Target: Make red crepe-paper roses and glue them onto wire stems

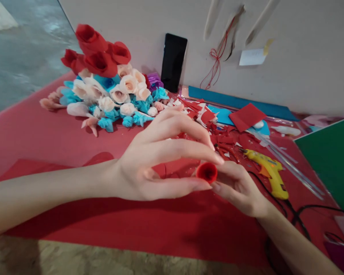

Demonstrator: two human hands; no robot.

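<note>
A small rolled red paper flower bud [206, 172] sits between both hands above the red sheet [109, 225]. My left hand [160, 160] reaches in from the left, its thumb and long fingers pinching the bud from the left side. My right hand [236, 185] comes from the lower right and grips the bud from the other side with its fingertips. A pile of finished paper roses [109, 88], red, cream and blue, lies behind the left hand near the wall.
A yellow glue gun [271, 172] with a black cord lies to the right. Red paper scraps [218, 133], a red square [246, 116], blue sheets [237, 103] and clear glue sticks litter the back. A black phone [173, 61] leans on the wall. A green sheet [332, 160] stands at right.
</note>
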